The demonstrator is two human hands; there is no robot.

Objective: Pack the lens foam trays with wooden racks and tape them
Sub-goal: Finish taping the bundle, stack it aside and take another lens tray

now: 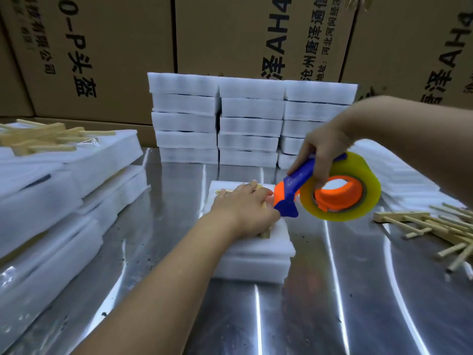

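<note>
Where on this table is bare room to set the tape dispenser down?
The shiny metal table is bare along the near edge, in front of the central white foam tray stack, and between that stack and the loose wooden racks at right, below the blue-and-orange tape dispenser. Crowded: the white foam piles at left and the stacked foam trays behind.

White foam trays [256,248]; blue-orange tape dispenser [294,187]; yellowish tape roll [368,180]; pale wooden racks [422,224].
</note>
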